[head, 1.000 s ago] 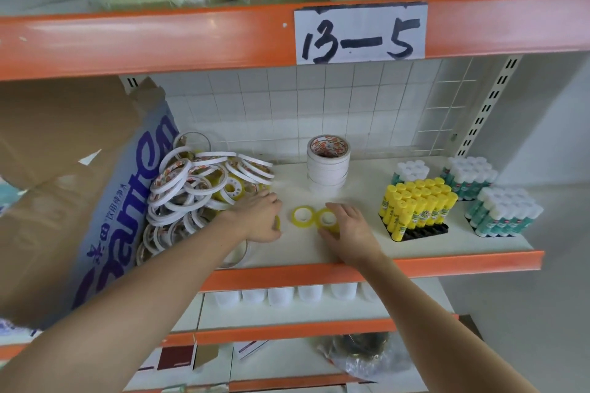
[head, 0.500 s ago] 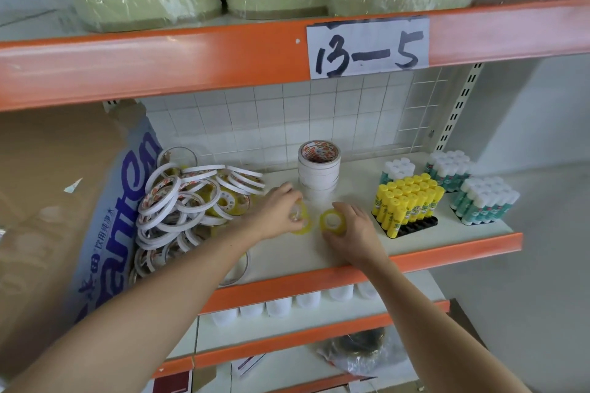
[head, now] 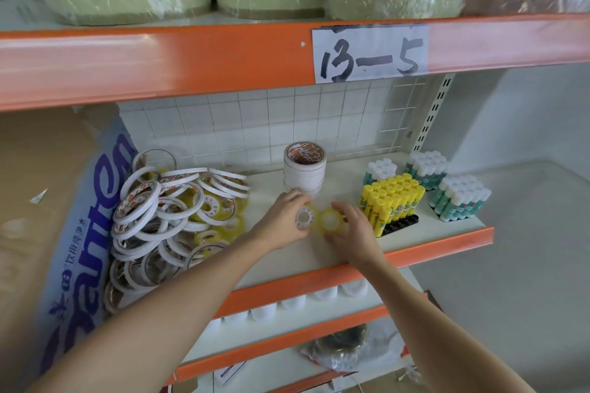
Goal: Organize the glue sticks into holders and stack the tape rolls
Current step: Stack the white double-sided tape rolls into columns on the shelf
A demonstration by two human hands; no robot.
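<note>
Both hands have come together since a second ago: the two small yellow rolls, flat and apart on the shelf (head: 319, 252) then, are now lifted and touching edge to edge in front of the white tape stack (head: 305, 169). Curled fingers of the left hand (head: 284, 223) pinch the left yellow roll (head: 305, 218), showing its white spoked core; fingers of the right hand (head: 349, 233) curl round the right yellow roll (head: 329, 220). Left of the stack lies a loose tape pile (head: 172, 210) of white and yellow rolls against a carton (head: 79, 233) printed in blue (lettering only partly legible). Right of the stack, yellow glue sticks (head: 391, 199) stand in a black holder (head: 400, 225), with green-and-white glue sticks (head: 458, 198) beyond. Above the stack, a paper label (head: 370, 53) on the orange beam reads "13-5".
</note>
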